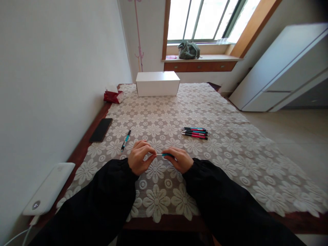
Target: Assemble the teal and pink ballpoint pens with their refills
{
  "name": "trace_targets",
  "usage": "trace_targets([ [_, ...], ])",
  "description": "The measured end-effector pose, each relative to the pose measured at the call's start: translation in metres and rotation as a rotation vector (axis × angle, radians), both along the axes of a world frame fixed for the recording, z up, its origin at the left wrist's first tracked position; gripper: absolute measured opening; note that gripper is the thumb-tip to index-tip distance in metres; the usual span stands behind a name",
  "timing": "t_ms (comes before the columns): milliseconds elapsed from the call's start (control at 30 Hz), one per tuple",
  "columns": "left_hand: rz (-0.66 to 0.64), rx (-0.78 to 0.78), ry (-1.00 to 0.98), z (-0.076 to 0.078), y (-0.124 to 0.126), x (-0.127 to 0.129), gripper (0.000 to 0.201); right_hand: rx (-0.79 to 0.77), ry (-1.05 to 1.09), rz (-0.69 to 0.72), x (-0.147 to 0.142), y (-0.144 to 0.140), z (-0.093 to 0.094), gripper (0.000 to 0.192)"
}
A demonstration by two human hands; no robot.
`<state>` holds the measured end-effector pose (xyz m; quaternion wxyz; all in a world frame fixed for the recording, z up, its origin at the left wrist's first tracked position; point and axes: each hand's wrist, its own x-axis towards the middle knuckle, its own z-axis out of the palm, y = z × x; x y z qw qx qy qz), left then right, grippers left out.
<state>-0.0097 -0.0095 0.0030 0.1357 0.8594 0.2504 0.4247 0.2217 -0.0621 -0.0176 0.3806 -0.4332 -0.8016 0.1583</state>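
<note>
Close together over the near part of the table, both my hands are closed on parts of one pen. Between the thumb and fingertips of my left hand (141, 157) is the end of a thin white rod (159, 154), which looks like a pen refill. The rod runs into a teal pen barrel (166, 155), gripped by my right hand (178, 159). My fingers hide both ends. Left of my left hand lies a teal and black pen (126, 140). Beyond my right hand, several red, teal and black pens (195, 133) lie side by side.
A flowered lace tablecloth (215, 107) covers the table. A white box (158, 84) stands at the far end. Along the left edge are a red packet (112, 97), a dark phone (101, 130) and a white power bank (50, 188) with a cable, near the wall.
</note>
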Motion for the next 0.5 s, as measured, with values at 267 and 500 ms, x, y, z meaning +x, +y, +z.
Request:
trace_targets([
  [267,-0.026,-0.015,0.026,-0.0002,-0.0006,0.0006,0.005,0.004,-0.047,-0.020,0.0006,-0.0011,-0.0021,0.021],
  [500,-0.023,-0.046,0.070,-0.0023,0.0008,0.0002,0.018,-0.012,-0.025,0.027,-0.0032,-0.0048,0.0032,0.021],
])
